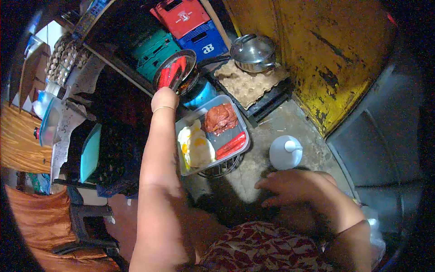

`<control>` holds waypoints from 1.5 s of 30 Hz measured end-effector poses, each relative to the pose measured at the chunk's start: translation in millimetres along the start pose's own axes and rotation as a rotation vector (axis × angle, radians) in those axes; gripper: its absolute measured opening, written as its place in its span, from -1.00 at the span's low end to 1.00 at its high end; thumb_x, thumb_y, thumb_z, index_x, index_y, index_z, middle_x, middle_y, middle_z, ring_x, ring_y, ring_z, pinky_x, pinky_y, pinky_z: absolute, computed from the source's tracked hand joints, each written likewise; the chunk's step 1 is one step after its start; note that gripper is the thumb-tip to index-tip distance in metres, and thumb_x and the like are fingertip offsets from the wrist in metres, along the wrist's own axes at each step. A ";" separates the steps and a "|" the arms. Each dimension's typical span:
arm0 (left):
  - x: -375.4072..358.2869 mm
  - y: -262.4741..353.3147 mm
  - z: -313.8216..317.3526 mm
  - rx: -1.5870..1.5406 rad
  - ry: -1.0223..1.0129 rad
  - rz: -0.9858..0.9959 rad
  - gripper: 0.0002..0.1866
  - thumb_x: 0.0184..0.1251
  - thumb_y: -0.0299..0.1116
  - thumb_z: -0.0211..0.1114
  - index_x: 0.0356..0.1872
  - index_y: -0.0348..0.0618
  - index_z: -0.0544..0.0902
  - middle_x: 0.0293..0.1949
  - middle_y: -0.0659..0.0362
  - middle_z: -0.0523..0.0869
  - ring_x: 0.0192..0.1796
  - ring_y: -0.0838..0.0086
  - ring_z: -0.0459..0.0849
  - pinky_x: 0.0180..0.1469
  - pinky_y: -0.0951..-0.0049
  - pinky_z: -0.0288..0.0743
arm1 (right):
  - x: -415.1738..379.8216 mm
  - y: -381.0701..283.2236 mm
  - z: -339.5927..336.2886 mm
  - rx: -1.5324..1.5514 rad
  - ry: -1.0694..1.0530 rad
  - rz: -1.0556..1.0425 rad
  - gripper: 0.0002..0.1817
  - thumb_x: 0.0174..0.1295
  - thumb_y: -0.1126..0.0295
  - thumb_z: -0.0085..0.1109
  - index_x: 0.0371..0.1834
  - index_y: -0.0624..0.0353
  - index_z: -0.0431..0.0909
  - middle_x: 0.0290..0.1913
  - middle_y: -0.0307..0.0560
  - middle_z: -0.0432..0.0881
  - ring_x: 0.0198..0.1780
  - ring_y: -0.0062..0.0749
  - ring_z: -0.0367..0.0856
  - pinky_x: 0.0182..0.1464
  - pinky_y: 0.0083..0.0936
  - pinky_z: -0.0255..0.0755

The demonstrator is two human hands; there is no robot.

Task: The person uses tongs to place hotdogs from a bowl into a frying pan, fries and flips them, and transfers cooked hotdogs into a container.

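Note:
My left hand (164, 97) reaches forward and grips the near edge of a tilted metal plate (174, 70) that carries red sausages (173, 69). Just below it, a clear rectangular container (243, 128) rests on a wire rack (220, 168); inside lie fried eggs (196, 146), a slab of reddish meat (219, 119) and red sausages (231, 145). My right hand (290, 186) hovers low at the right, fingers loosely curled toward the floor, holding nothing. It is nearest to a white round lid with a knob (285, 152).
Red, blue and green crates (186, 27) are stacked at the back. A lidded steel pot (253, 52) stands on egg-tray cardboard (248, 84) beside a worn yellow door (326, 59). Egg trays (63, 56) and a teal lid (90, 152) lie left. Concrete floor lies underfoot.

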State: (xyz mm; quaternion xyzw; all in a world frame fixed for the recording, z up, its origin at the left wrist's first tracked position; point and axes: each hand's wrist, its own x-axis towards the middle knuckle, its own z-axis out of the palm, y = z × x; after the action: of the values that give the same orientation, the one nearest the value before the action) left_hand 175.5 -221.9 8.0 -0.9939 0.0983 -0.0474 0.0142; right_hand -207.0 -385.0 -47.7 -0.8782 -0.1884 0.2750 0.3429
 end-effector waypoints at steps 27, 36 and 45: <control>-18.6 -57.5 -2.7 -0.040 0.012 -0.137 -0.76 0.22 -0.40 0.27 -0.13 -0.18 0.77 -0.04 -0.09 0.75 0.04 0.03 0.73 0.07 0.13 0.62 | 25.1 37.8 38.4 0.305 0.005 0.077 -0.39 0.32 -0.02 0.19 0.28 0.18 0.44 0.18 0.20 0.58 0.24 0.07 0.53 0.30 -0.18 0.40; -25.0 -70.6 6.6 -0.201 0.206 -0.126 -0.77 0.25 -0.40 0.19 -0.18 -0.22 0.76 -0.10 -0.17 0.75 0.01 -0.03 0.73 0.05 0.06 0.61 | 24.5 28.2 37.4 0.775 -0.003 0.300 -0.38 0.31 -0.01 0.23 0.30 0.16 0.45 0.18 0.17 0.58 0.25 -0.02 0.54 0.30 -0.21 0.42; -87.0 -138.7 3.3 -1.023 -0.024 -0.182 -0.76 0.25 -0.33 0.37 -0.15 -0.25 0.73 -0.42 0.09 0.72 -0.43 0.34 0.69 -0.38 0.31 0.58 | 26.4 -29.6 6.7 0.038 0.092 0.038 -0.46 0.21 0.21 0.35 0.22 0.21 0.50 0.00 0.10 0.66 0.03 -0.08 0.64 0.10 -0.28 0.51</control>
State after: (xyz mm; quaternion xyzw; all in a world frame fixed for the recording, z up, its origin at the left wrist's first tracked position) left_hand 117.8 -68.8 1.9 -0.8787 0.0217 0.0171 -0.4765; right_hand -194.8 -347.4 -40.2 -0.8867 -0.1505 0.2443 0.3626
